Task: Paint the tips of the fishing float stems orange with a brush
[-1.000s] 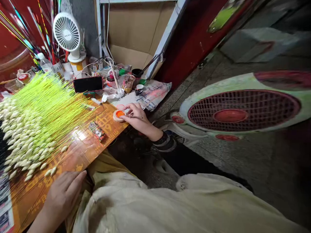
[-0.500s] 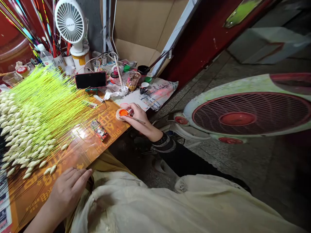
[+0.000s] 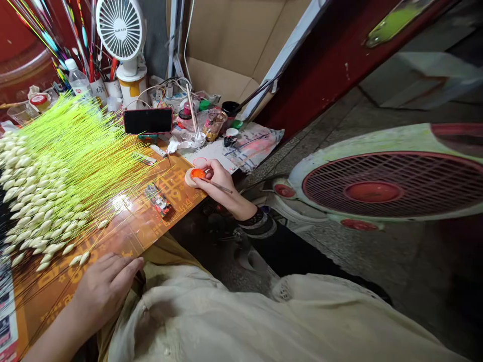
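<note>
My right hand [image 3: 221,183] is at the table's front edge, its thumb and fingers closed around a small pot of orange paint [image 3: 197,173]. A thin paintbrush [image 3: 218,185] slants out of the pot, its handle lying across the thumb side of that hand. My left hand [image 3: 107,284] lies palm down at the near edge, fingers extended, holding nothing. Beyond it spreads a big bundle of float bodies, cream-coloured and spindle-shaped [image 3: 47,213], with long fluorescent yellow stems [image 3: 94,141]. A small multicoloured, paint-speckled block [image 3: 158,200] sits between the hands.
A phone [image 3: 148,120] stands propped behind the stems, near a small white fan [image 3: 121,30]. Paint jars [image 3: 215,124], a white cup with sticks [image 3: 198,139] and stained paper [image 3: 260,143] crowd the back right. A large fan [image 3: 373,186] is on the right.
The camera view has shifted slightly, so the table things appear a little further right. Both hands keep nearly the same pose, the right one still at the orange paint.
</note>
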Motion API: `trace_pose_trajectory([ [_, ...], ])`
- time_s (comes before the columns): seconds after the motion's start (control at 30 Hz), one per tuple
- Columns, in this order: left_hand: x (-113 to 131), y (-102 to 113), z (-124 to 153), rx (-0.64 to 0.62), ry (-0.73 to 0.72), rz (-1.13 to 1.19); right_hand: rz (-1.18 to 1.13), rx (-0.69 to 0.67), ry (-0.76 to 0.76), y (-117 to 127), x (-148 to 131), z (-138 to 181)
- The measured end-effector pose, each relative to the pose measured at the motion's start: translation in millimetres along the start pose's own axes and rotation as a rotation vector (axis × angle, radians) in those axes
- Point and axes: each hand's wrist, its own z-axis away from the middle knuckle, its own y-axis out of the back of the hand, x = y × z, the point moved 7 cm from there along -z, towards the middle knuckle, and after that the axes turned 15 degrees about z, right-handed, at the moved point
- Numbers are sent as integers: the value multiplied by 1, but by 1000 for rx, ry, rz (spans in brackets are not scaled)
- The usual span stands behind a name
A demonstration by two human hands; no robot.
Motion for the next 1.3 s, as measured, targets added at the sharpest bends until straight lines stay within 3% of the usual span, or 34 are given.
trace_pose_trajectory([
  [0.2,-14,24,-36,-27,7,16,-34,-3,0,8,-3,-4],
  [0.37,-68,31,-105,-28,146,56,-97,-28,31,23,-15,-9],
  [0.53,-144,-13,-199,-84,335,8,-114,-13,106,36,-17,-17],
  [0.63,-175,-49,-246,-113,378,-87,-54,5,116,43,-9,-23],
  [0.73,-193,-83,-274,-165,404,-161,-21,28,119,48,-2,-27],
  [0.87,-208,-99,-289,-116,455,-123,-12,23,95,52,6,-30],
  [1.0,-220,-78,-287,56,606,38,-20,3,82,54,12,-31],
  [1.2,-207,-61,-257,205,766,829,-58,13,130,56,20,-32],
  [1.3,-197,-61,-247,228,784,942,-69,9,135,56,24,-32],
])
